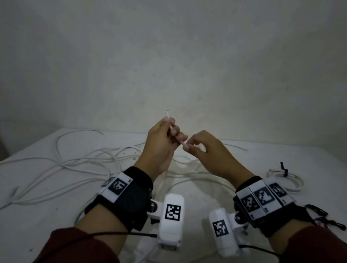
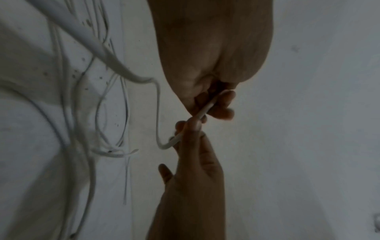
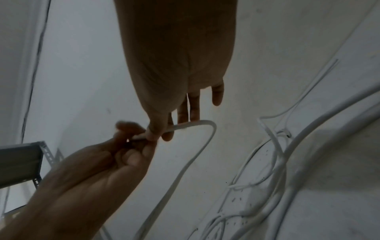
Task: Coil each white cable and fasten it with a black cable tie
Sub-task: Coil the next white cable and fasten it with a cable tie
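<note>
Above the middle of the white desk [image 1: 286, 155], both hands are raised clear of the surface and meet on one white cable [image 1: 171, 128]. The left hand [image 1: 162, 142] has its fingers curled round the cable near its end, the short free tip sticking up past the thumb toward the wall [image 1: 171, 52]. The right hand [image 1: 203, 148] pinches the same cable between thumb and forefinger just beside the left fingers, its other fingers held looser. From the pinch the cable bends over and drops to the desk, as the right wrist view shows.

Loose white cables [image 1: 79, 161] sprawl over the left and middle of the desk beneath the hands, crossing one another, with one strand arching toward the far left edge. At the right, near the right wrist, a coiled cable [image 1: 293, 179] lies with a black cable tie [image 1: 284, 169] standing on it. More black ties [image 1: 323, 217] lie near the right edge. The desk's far edge meets the wall directly, with bare surface between the right hand and the coil.
</note>
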